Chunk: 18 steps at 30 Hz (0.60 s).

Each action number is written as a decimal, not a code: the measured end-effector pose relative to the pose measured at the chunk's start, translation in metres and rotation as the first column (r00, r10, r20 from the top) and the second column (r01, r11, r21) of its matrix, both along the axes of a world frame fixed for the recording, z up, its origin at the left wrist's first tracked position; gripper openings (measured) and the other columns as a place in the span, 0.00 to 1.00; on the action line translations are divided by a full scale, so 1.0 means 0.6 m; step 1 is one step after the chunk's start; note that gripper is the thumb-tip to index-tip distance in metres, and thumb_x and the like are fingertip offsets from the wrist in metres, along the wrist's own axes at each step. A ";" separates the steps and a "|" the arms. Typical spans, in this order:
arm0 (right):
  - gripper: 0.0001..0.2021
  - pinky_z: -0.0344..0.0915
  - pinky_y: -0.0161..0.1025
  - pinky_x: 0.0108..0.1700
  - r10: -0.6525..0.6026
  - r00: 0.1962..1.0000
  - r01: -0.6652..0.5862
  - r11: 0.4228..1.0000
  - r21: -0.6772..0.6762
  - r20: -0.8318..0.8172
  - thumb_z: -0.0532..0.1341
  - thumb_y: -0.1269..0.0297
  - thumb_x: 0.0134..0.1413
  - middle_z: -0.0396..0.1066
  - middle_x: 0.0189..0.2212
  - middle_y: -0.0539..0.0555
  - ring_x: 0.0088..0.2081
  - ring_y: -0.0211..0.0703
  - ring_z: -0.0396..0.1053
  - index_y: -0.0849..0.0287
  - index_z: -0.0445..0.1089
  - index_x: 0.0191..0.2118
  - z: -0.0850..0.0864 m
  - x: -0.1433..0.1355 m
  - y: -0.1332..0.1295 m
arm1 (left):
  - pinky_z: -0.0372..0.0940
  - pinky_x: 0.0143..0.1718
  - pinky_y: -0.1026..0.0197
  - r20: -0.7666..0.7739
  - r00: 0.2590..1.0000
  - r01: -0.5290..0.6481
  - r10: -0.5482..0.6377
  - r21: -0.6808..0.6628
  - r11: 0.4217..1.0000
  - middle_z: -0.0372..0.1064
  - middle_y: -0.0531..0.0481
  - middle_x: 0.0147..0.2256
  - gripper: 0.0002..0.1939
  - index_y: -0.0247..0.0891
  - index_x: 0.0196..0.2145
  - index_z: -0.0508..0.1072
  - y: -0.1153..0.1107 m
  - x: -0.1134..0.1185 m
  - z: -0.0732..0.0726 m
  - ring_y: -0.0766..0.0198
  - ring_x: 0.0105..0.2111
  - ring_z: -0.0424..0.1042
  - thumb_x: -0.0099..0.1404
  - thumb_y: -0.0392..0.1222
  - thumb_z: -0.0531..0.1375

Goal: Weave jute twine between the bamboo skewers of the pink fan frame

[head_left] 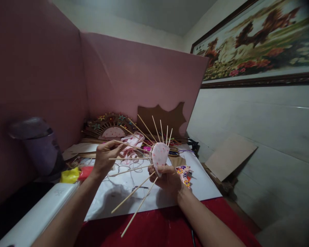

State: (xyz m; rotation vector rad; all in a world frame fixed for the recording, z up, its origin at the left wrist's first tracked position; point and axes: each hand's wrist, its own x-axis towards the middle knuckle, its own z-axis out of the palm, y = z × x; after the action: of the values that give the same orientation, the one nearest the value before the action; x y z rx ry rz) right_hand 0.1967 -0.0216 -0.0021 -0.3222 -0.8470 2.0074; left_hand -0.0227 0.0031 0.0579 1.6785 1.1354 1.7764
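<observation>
My right hand [170,178] is closed on a half-round piece [160,155] covered in pale pink dotted fabric, thumb on its face and fingers mostly hidden behind. Several thin wooden sticks [133,194] spread out from its edge like rays, above the table. At the left, my left hand [105,156] pinches one of these sticks near its outer part between thumb and fingers. Just beyond the right hand lies a scrap of flowered fabric [183,173]. Pink dotted cloth [132,142] is bunched behind the sticks.
At the back stands a similar stick fan [113,133] decorated with coloured stars. A jagged brown board [161,118] leans on the pink partition [144,75]. White sheeting [206,185] and red cloth [154,228] cover the table. Yellow packet [69,175] and purple bin [42,151] are left.
</observation>
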 end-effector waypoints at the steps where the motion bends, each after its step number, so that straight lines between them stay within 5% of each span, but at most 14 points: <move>1: 0.09 0.63 0.28 0.27 0.003 1.000 -0.003 1.000 -0.008 -0.002 0.62 0.74 0.35 0.69 0.24 0.53 0.23 0.31 0.64 0.70 0.70 0.30 0.002 0.000 -0.001 | 0.61 0.21 0.66 -0.033 0.999 -0.039 0.040 0.043 0.998 0.73 0.49 0.22 0.10 0.34 0.25 0.77 -0.007 -0.001 0.007 0.65 0.20 0.69 0.51 0.45 0.63; 8: 0.09 0.61 0.28 0.25 0.013 1.000 -0.013 1.000 0.003 -0.027 0.61 0.75 0.35 0.67 0.24 0.52 0.22 0.30 0.60 0.68 0.68 0.30 0.011 -0.001 -0.004 | 0.61 0.25 0.66 -0.233 0.928 -0.199 0.291 0.350 0.915 0.73 0.52 0.23 0.06 0.36 0.25 0.75 -0.040 -0.011 0.040 0.67 0.23 0.69 0.55 0.41 0.61; 18: 0.07 0.60 0.27 0.26 0.018 0.999 -0.017 1.000 0.016 -0.036 0.61 0.74 0.36 0.66 0.23 0.52 0.22 0.28 0.59 0.68 0.67 0.28 0.008 0.000 0.000 | 0.61 0.28 0.66 -0.310 0.900 -0.116 0.308 0.512 0.851 0.71 0.52 0.25 0.05 0.36 0.28 0.75 -0.047 -0.013 0.055 0.68 0.25 0.68 0.58 0.38 0.59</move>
State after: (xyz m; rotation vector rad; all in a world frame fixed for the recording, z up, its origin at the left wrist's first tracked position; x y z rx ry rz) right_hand 0.1965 -0.0218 0.0027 -0.2690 -0.8452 2.0155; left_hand -0.0305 -0.0249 0.0909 2.3607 1.1331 2.0569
